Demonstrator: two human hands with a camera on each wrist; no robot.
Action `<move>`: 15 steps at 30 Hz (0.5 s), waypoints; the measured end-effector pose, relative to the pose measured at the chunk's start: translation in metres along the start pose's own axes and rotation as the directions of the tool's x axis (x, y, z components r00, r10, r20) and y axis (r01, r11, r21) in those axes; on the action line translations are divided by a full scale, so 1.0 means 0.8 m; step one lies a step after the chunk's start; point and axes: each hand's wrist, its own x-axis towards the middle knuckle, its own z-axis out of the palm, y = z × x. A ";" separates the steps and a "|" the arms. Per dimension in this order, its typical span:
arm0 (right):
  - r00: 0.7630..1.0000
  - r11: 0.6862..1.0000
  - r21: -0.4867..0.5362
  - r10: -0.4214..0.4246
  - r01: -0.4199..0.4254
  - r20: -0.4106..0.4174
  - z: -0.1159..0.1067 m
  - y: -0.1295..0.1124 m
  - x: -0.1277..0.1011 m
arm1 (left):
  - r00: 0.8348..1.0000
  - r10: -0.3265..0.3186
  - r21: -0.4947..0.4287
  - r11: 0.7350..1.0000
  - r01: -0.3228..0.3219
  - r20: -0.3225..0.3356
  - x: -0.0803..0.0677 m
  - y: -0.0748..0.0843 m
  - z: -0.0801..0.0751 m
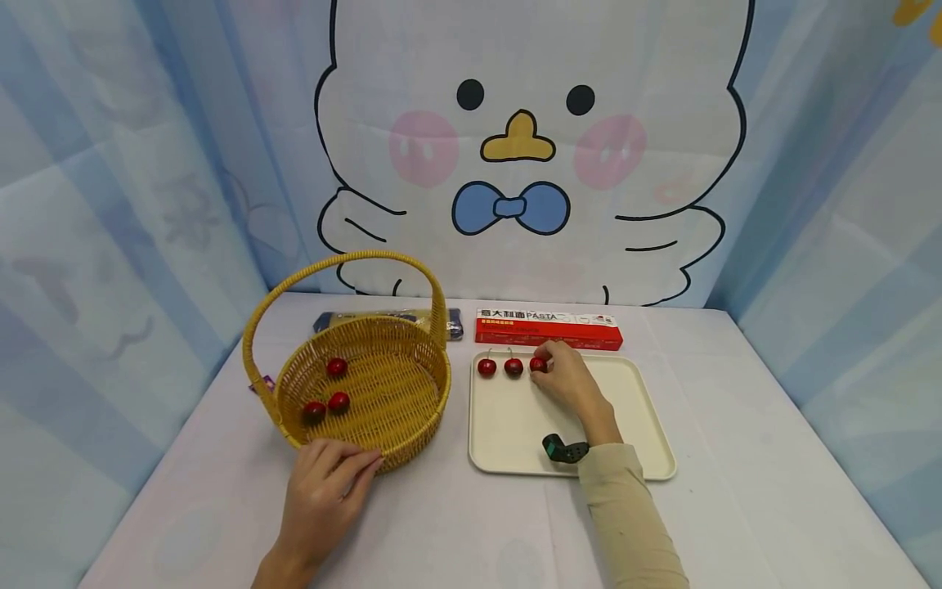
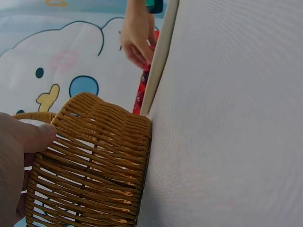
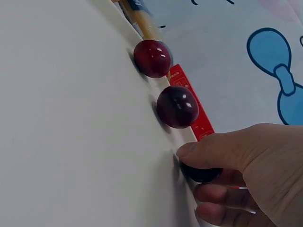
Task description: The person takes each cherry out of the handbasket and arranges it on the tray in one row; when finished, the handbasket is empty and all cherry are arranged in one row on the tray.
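Observation:
My left hand (image 1: 324, 495) pinches the near rim of a yellow woven basket (image 1: 415, 438), its thumb outside the wall in the left wrist view. Inside the basket lie three dark red cherries (image 1: 338, 402), toward its left side. Over the far edge of a cream tray (image 1: 515, 438), my right hand (image 1: 570, 383) holds a cherry (image 3: 201, 174) between thumb and fingers, which partly cover it. Two more cherries, one bright red (image 1: 486, 367) and one darker (image 1: 513, 367), sit in a row to its left on the tray, stems pointing away.
Behind the tray lies a red and white pasta box (image 1: 548, 330). A clear and dark blue packet (image 1: 449, 325) is behind the basket, whose tall handle (image 1: 361, 255) arches up. A small purple item (image 1: 265, 382) shows at the basket's left. Printed curtains (image 1: 832, 204) surround the white table (image 1: 751, 425).

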 end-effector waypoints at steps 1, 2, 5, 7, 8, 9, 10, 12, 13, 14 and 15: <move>1.000 1.000 -0.001 0.000 0.000 0.000 0.000 0.001 0.000 | 1.000 0.001 0.000 1.000 -0.001 0.000 0.000 0.000 0.000; 1.000 1.000 -0.002 0.001 -0.001 0.001 0.000 0.001 0.001 | 1.000 0.000 -0.001 1.000 0.000 0.000 0.000 0.000 0.000; 1.000 1.000 0.001 -0.002 0.002 0.005 0.000 0.001 0.000 | 1.000 -0.002 0.000 1.000 0.002 0.002 -0.001 -0.001 0.000; 1.000 1.000 0.001 -0.001 0.001 0.008 -0.002 0.001 0.000 | 1.000 -0.005 0.001 1.000 0.005 0.006 -0.002 -0.001 0.000; 1.000 1.000 0.002 -0.003 0.003 0.008 -0.002 0.000 0.000 | 1.000 -0.007 0.002 1.000 0.007 0.006 -0.002 -0.001 0.000; 1.000 1.000 0.002 -0.003 0.003 0.007 -0.004 0.000 0.000 | 1.000 -0.006 0.001 1.000 0.006 0.006 -0.002 -0.001 0.000; 1.000 1.000 0.002 -0.001 0.001 0.004 -0.005 -0.001 -0.001 | 1.000 -0.006 -0.002 1.000 0.006 0.005 -0.002 -0.001 0.000; 1.000 1.000 0.006 0.005 -0.005 -0.004 -0.008 -0.004 -0.002 | 1.000 -0.002 -0.006 1.000 0.002 0.005 -0.002 -0.001 0.000; 1.000 1.000 0.011 0.005 -0.005 -0.008 -0.010 -0.005 -0.002 | 1.000 0.001 -0.009 1.000 -0.001 0.003 -0.002 -0.002 0.001; 1.000 1.000 0.019 0.010 -0.010 -0.013 -0.011 -0.007 -0.003 | 1.000 0.002 -0.011 1.000 -0.002 0.002 -0.001 -0.002 0.000; 1.000 0.999 0.030 0.015 -0.014 -0.016 -0.013 -0.009 -0.003 | 1.000 0.003 -0.013 1.000 -0.003 0.004 -0.001 -0.002 0.000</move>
